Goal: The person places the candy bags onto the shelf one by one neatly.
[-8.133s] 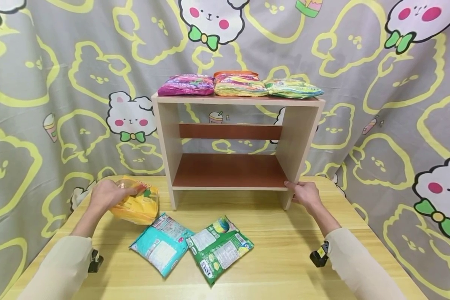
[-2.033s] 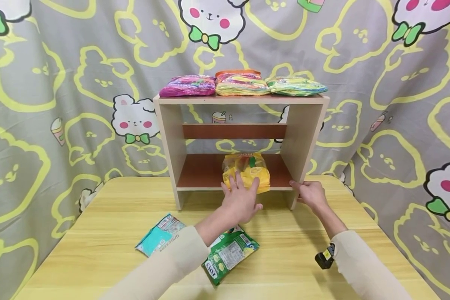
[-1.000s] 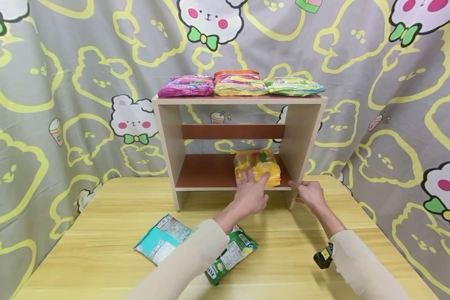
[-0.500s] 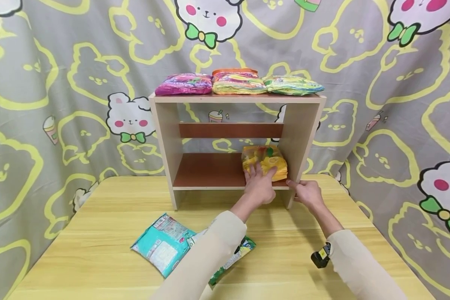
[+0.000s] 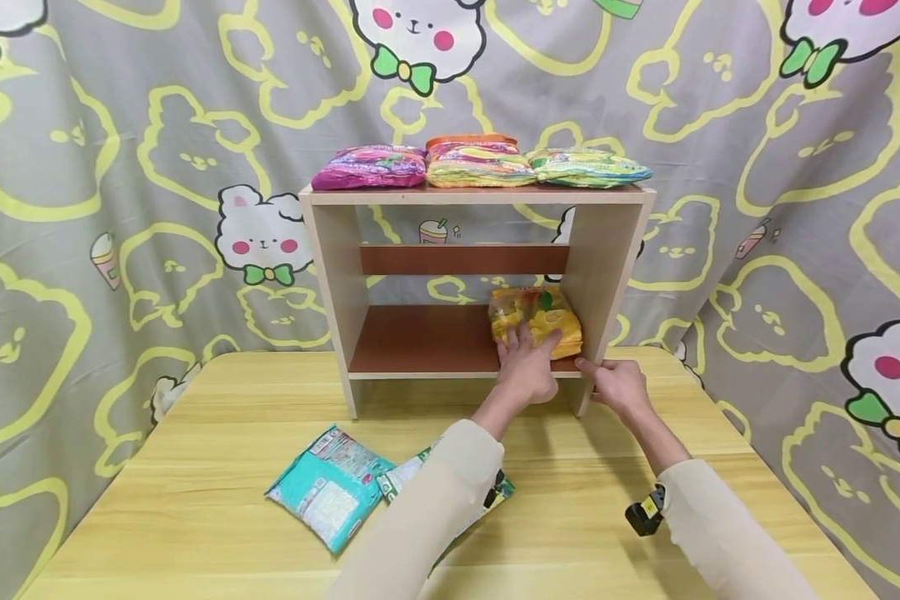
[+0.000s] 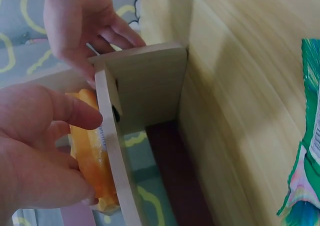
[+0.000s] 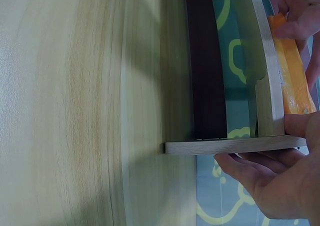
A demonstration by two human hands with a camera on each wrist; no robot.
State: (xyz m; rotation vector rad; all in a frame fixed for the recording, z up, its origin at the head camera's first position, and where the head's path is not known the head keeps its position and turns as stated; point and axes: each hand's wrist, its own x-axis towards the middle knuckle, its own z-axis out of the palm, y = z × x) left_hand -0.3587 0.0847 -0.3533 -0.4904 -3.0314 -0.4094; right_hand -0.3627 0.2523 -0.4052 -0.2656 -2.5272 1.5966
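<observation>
On the lower board of a small wooden shelf (image 5: 435, 340), at its right end, lies a yellow snack bag (image 5: 543, 323). My left hand (image 5: 527, 371) touches the bag's front with spread fingers; in the left wrist view its fingertips lie along the orange-yellow side (image 6: 90, 146). My right hand (image 5: 619, 387) grips the shelf's right side panel (image 5: 607, 283), with the thumb at the front and the other fingers round the outside, as the right wrist view shows (image 7: 270, 176). Part of the bag's front is hidden behind my left hand.
Atop the shelf sit a purple bag (image 5: 371, 168), an orange-and-yellow bag (image 5: 480, 164) and a green-yellow bag (image 5: 588, 168). A teal bag (image 5: 330, 487) and a green bag (image 5: 408, 475), partly under my left sleeve, lie on the wooden table (image 5: 217, 517). A patterned curtain (image 5: 157, 125) hangs behind.
My left hand has carried the yellow bag from the table's left side onto the lower board, then slid it right and further in. My right hand has kept its hold on the side panel.
</observation>
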